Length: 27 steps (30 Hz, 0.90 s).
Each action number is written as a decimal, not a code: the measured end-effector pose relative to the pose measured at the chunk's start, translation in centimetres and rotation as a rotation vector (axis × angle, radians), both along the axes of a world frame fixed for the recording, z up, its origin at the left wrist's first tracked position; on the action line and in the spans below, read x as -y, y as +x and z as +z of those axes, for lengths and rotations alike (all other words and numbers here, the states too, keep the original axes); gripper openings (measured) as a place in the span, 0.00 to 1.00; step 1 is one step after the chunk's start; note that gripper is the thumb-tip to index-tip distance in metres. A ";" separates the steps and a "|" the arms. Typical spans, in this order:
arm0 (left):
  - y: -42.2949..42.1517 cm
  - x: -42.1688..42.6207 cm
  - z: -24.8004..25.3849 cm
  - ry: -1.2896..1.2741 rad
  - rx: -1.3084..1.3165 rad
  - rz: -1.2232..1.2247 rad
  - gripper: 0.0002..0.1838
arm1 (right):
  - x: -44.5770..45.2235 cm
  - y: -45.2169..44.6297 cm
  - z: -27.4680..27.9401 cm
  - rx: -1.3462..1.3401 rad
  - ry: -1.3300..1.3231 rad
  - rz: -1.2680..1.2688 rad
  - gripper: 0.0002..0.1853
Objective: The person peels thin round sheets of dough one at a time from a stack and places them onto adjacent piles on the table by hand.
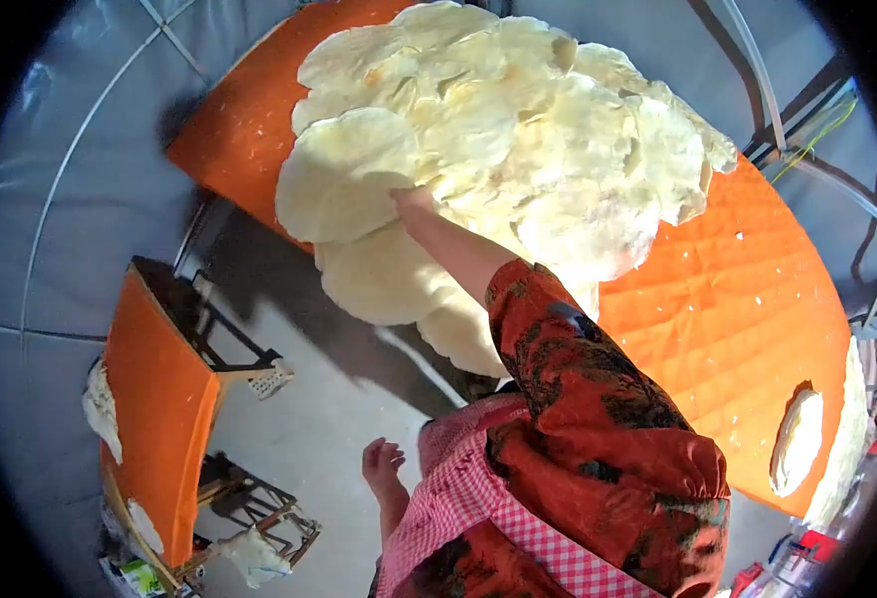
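Note:
A wide heap of thin, round, pale flatbreads [518, 130] overlaps across the orange-covered table [718, 289]. My right hand [414, 204] reaches over the heap, its fingers closed at the edge of one round flatbread [344, 164] at the left of the heap. The fingertips under that edge are hidden. Several more flatbreads [389, 274] hang over the table's near edge below my right forearm. Lower down, my left hand [384, 466] hangs beside my body above the grey floor, its fingers loosely bent and apart, holding nothing.
Another orange-covered table [159, 399] stands at the left with pale flatbreads at its far edge. A separate flatbread [797, 442] lies on the main table at the lower right. Grey tent-like walls [70, 199] with metal poles surround the space. A dark metal frame [269, 513] stands on the floor.

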State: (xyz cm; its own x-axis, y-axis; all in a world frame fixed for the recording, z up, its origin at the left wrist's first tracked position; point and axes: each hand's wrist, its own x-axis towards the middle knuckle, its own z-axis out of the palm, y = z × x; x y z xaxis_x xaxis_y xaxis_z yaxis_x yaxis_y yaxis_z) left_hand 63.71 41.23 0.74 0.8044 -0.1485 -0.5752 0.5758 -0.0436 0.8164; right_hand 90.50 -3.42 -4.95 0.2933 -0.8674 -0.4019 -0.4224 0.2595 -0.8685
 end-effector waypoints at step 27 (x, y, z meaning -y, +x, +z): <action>29.3 18.2 -2.8 -0.463 -0.390 -0.464 0.11 | -12.0 -19.4 5.2 -0.196 -0.095 -0.294 0.33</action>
